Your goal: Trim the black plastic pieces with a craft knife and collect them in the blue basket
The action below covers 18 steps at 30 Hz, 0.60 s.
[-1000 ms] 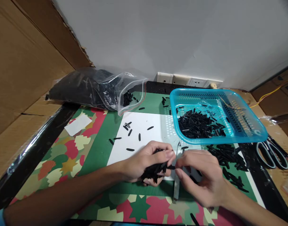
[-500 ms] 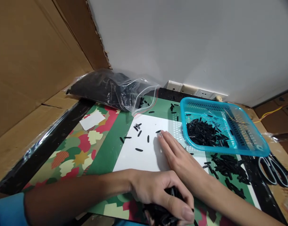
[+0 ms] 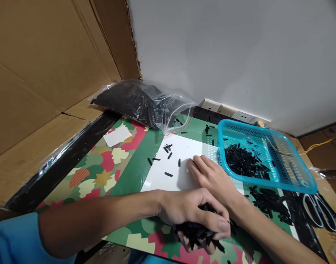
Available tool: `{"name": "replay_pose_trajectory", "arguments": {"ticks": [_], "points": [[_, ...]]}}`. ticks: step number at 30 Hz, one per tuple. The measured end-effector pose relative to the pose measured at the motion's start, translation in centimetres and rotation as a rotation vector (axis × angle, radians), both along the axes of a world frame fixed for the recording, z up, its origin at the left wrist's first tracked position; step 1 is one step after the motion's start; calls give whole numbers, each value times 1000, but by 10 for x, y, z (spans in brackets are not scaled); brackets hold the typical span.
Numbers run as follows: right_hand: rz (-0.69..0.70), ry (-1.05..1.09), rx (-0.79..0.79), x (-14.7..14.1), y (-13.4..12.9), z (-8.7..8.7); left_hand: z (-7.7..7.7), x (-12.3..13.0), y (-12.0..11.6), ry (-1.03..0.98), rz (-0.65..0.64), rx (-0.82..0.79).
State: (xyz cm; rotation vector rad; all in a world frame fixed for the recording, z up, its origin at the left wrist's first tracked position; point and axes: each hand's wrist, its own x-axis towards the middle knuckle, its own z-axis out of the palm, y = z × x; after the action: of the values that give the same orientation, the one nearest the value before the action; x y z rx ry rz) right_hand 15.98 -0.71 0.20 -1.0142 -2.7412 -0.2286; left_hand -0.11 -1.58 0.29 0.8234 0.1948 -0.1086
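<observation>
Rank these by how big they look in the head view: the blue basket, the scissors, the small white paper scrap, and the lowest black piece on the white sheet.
1. Blue basket
2. Scissors, counting what shows
3. White paper scrap
4. Black piece

a grey wall (image 3: 225, 47) is seen behind, with a row of sockets (image 3: 243, 116) set low along it. the left side is filled by torn-edged brown cardboard (image 3: 47, 55). scissors (image 3: 320, 212) are laid at the right, with a yellow cable (image 3: 312, 147) seen beyond, and a white card (image 3: 117, 136) is placed on a patterned sheet (image 3: 82, 179).
</observation>
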Motion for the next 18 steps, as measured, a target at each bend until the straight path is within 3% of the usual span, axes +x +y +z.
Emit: {"name": "replay_pose_trajectory", "arguments": {"ticks": [3, 6, 8, 12, 18], "points": [[20, 194, -70, 11, -17, 7, 4, -2, 0, -60, 32, 61], [-2, 778, -366, 23, -39, 17, 13, -8, 1, -135, 48, 117], [-26, 919, -366, 31, -50, 25, 19, -12, 3, -79, 31, 70], [-111, 1162, -309, 42, -56, 34, 21, -14, 10, 31, 131, -37], [-186, 1351, -312, 44, -59, 17, 10, -7, 19, 15, 287, -170]]}}
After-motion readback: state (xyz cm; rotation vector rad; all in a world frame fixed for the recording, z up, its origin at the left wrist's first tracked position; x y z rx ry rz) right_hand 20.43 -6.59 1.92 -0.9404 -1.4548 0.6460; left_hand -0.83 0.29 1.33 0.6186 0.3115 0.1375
